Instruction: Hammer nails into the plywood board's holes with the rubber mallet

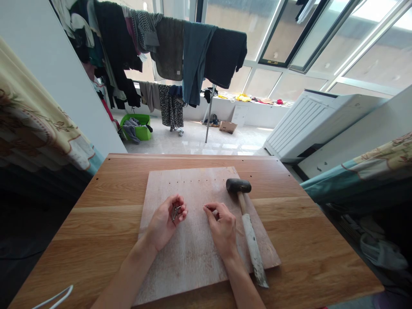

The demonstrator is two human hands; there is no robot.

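Here, left hand (165,221) curled round nails (175,212); right hand (222,225) pinching, object unclear; green basket (146,134) holds clothes (131,130).

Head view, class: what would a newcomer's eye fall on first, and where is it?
Probably the black-headed hammer, lying on the right side of the pale board. Next, the left hand cupping nails over the board, the right hand between it and the hammer. Beyond the table, clothes hang at upper left.

home: laundry (197,56) on drying rack (210,113), patterned curtains (35,111), green basket (146,134).
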